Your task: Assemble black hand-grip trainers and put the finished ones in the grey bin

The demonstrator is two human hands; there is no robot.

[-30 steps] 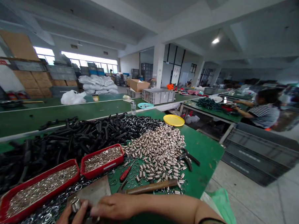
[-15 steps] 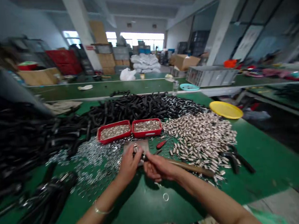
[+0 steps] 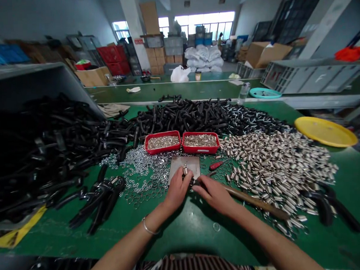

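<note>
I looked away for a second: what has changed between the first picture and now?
The view has swung left: the co-worker at right has gone out of it, and the grey bin has come in. Nothing was visibly let go; the left hand still holds the silvery coil, the right hand close by. Red trays and hammer stayed put.

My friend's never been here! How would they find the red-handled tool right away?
On the green table, find the two red trays in the middle. Between the right tray and the person's right hand lies the red-handled tool. It's slim and red, unlike the silvery cylinders heaped to its right.
</note>
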